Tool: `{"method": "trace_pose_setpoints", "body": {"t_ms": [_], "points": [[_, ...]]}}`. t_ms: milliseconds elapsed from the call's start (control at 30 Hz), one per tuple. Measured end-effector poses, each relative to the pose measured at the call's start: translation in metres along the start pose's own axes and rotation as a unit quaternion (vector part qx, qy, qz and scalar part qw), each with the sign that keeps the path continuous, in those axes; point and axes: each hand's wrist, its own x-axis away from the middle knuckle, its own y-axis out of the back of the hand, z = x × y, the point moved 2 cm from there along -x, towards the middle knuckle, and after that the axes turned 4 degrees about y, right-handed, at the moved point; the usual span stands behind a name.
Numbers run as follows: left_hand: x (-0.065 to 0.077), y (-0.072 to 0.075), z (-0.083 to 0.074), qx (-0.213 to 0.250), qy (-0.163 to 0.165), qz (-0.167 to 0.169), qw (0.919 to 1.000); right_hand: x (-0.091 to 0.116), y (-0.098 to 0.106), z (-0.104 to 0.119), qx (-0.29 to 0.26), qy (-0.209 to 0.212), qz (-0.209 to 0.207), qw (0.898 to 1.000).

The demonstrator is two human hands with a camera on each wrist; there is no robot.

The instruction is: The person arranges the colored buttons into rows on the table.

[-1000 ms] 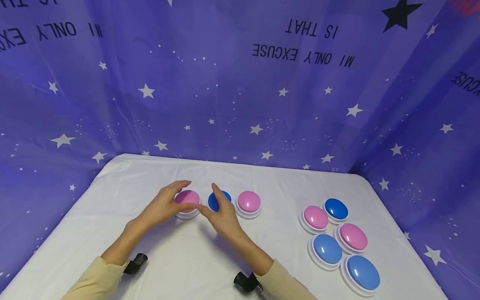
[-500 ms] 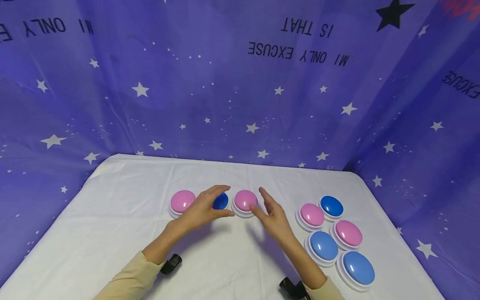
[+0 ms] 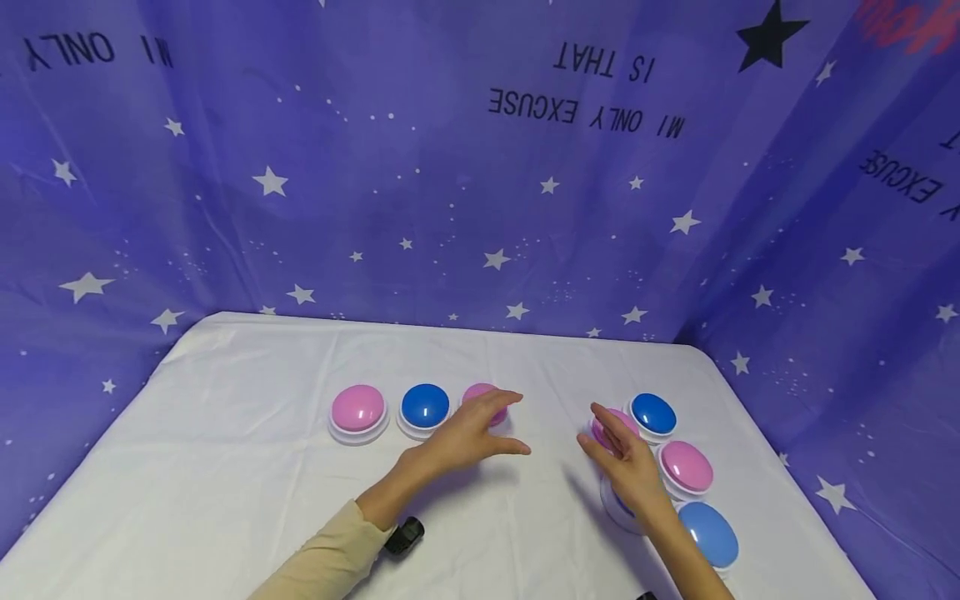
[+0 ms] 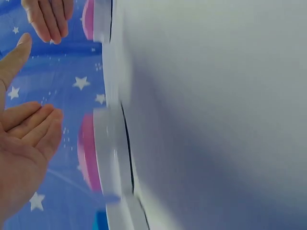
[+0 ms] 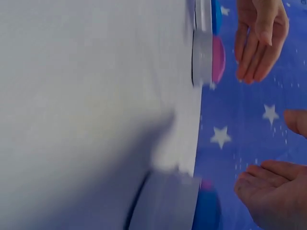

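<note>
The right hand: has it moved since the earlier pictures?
Yes. In the head view, the right hand has moved rightward, away from the row's dark blue middle button.

A free lane of white cloth-covered table (image 3: 553, 375) ran between the person's bare left hand (image 3: 467, 435) and bare right hand (image 3: 632, 472), back to the purple star-printed fabric curtain (image 3: 420, 208), which walled off the far side. Left of it, a glossy pink domed button (image 3: 357, 408), a dark-blue domed button (image 3: 425, 406) and a second pink domed button (image 3: 478, 395) stood in a row, slim gaps between. Rightward, a tight cluster of pink and blue domed buttons (image 3: 687, 466) barred passage, partly beneath the right hand.
</note>
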Motion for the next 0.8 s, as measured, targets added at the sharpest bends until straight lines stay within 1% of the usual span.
{"method": "trace_pose_setpoints", "body": {"t_ms": [133, 233, 267, 367, 467, 533, 633, 800], "points": [[-0.01, -0.019, -0.009, -0.002, -0.006, 0.017, 0.9998, 0.011, 0.026, -0.007, 0.033, -0.019, -0.01, 0.999], [-0.017, -0.033, -0.014, -0.007, -0.01, 0.03, 0.9995, 0.019, 0.042, -0.012, 0.049, -0.027, -0.014, 0.998], [-0.019, -0.038, -0.016, -0.008, -0.011, 0.035, 0.9993, 0.022, 0.047, -0.013, 0.055, -0.023, -0.015, 0.998], [-0.024, -0.053, -0.021, -0.006, -0.013, 0.048, 0.9988, 0.026, 0.061, -0.016, 0.077, -0.038, -0.014, 0.996], [-0.03, -0.068, -0.027, -0.006, -0.024, 0.06, 0.9979, 0.028, 0.075, -0.021, 0.093, -0.045, -0.011, 0.995], [-0.035, -0.077, -0.031, -0.008, -0.033, 0.071, 0.9969, 0.029, 0.082, -0.023, 0.102, -0.045, 0.001, 0.994], [-0.041, -0.09, -0.037, -0.02, -0.048, 0.088, 0.9947, 0.031, 0.091, -0.027, 0.114, -0.037, 0.031, 0.992], [-0.049, -0.108, -0.046, -0.038, -0.068, 0.112, 0.9906, 0.034, 0.097, -0.033, 0.15, -0.04, 0.094, 0.983]]}}
